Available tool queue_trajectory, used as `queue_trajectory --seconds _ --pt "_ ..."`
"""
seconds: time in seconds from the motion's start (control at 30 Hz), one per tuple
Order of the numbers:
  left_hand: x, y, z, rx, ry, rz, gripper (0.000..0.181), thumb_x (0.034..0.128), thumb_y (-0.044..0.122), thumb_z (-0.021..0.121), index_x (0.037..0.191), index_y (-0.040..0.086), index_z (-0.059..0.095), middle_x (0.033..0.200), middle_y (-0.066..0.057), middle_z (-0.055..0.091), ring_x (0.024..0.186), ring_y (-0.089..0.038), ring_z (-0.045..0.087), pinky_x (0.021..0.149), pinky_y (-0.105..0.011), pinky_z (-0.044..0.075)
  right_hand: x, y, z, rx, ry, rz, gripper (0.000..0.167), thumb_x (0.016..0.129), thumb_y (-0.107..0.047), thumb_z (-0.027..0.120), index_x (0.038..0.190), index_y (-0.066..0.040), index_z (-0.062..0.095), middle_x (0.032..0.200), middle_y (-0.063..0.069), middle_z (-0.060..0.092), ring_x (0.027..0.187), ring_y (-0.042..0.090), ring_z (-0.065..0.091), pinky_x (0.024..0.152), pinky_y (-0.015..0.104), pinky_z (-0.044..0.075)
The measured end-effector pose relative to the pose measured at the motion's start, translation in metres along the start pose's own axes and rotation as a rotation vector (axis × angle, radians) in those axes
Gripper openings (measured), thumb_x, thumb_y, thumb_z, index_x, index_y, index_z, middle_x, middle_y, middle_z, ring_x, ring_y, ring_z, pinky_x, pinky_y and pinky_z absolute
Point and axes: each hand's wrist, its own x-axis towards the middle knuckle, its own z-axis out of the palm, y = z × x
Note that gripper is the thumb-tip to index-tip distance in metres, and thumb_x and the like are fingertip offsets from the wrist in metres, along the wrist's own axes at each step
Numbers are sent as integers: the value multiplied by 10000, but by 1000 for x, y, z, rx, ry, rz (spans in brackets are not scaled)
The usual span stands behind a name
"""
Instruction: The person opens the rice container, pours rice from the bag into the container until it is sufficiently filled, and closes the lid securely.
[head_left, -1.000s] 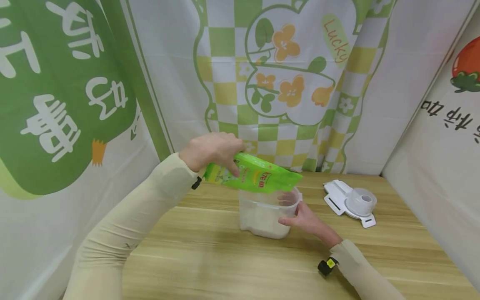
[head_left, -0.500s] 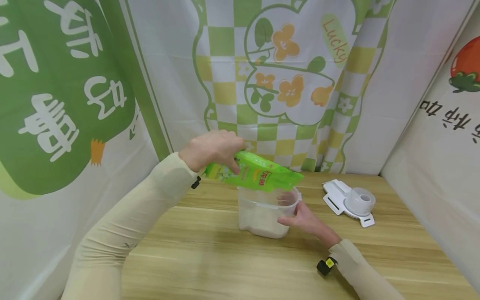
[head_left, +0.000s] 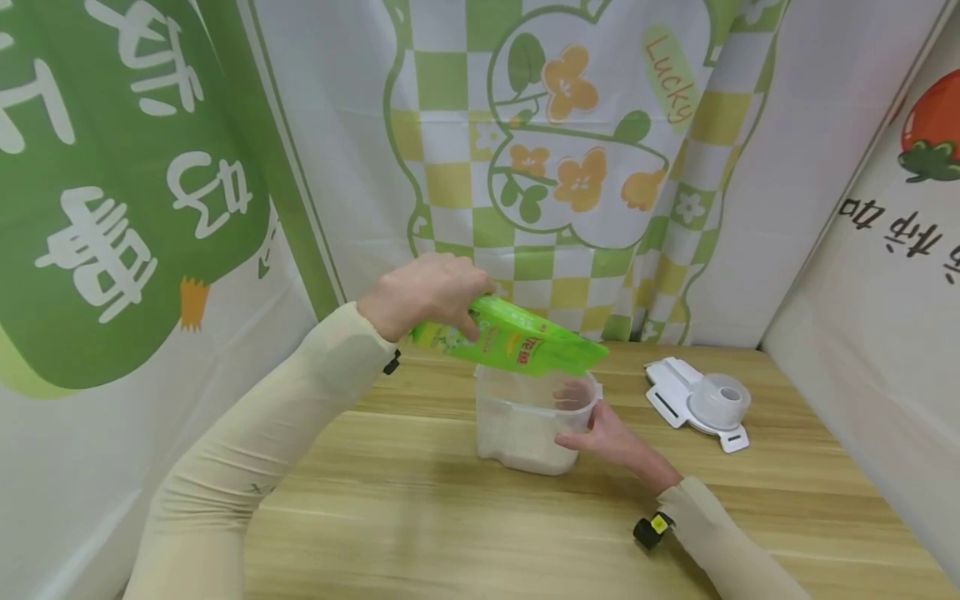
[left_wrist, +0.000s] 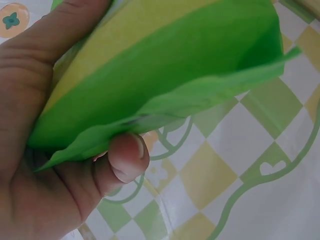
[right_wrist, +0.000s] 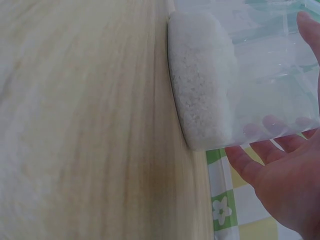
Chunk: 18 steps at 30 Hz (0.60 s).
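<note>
The left hand [head_left: 431,296] grips a bright green bag [head_left: 510,337], held tilted with its right end low over a clear plastic container [head_left: 525,425]. In the left wrist view the fingers and thumb of the left hand [left_wrist: 60,150] wrap round the green bag [left_wrist: 165,75]. White grains [right_wrist: 197,80] lie in the bottom of the upright container [right_wrist: 275,70], seen in the right wrist view. The right hand [head_left: 611,437] holds the container's right side, thumb in front and fingers behind. In the right wrist view that hand [right_wrist: 285,175] spreads along the wall.
A white lid [head_left: 675,392] with a clear round cup [head_left: 722,402] on it lies to the right of the container on the wooden table [head_left: 450,533]. A patterned cloth [head_left: 450,192] hangs behind, and printed sheets stand at both sides.
The left hand and the green bag have risen slightly, showing more of the container's opening. The right hand keeps its hold on the container.
</note>
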Motion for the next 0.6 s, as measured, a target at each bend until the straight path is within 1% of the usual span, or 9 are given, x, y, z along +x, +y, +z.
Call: queue_trajectory --seconds 0.2,0.37,0.47,0.6 --pt "0 0 -2 19 14 7 417 752 359 842 1089 164 690 946 43 711 789 -125 647 753 -313 561 -1 0 -1 -2 -10 12 818 804 -94 795 1458 -30 308 1392 290 485 1275 486 489 976 233 466" --pt "-1 2 -3 50 40 9 366 744 353 847 1027 173 701 887 52 697 763 -130 634 725 -311 552 -1 1 -1 4 -13 5 812 803 -91 795 1451 -21 311 1390 296 482 1272 489 488 973 223 469" --pt "-2 3 -5 77 61 8 364 737 343 853 1031 180 712 886 48 701 765 -136 632 723 -317 551 -1 1 -1 2 -9 5 808 801 -79 793 1445 -4 312 1386 302 484 1269 490 491 976 237 473" --pt "-3 6 -6 113 76 5 383 735 338 857 1059 186 720 925 40 710 782 -142 626 737 -331 555 0 1 0 -8 -3 12 785 797 -74 790 1423 18 325 1379 302 488 1258 482 501 989 291 483"
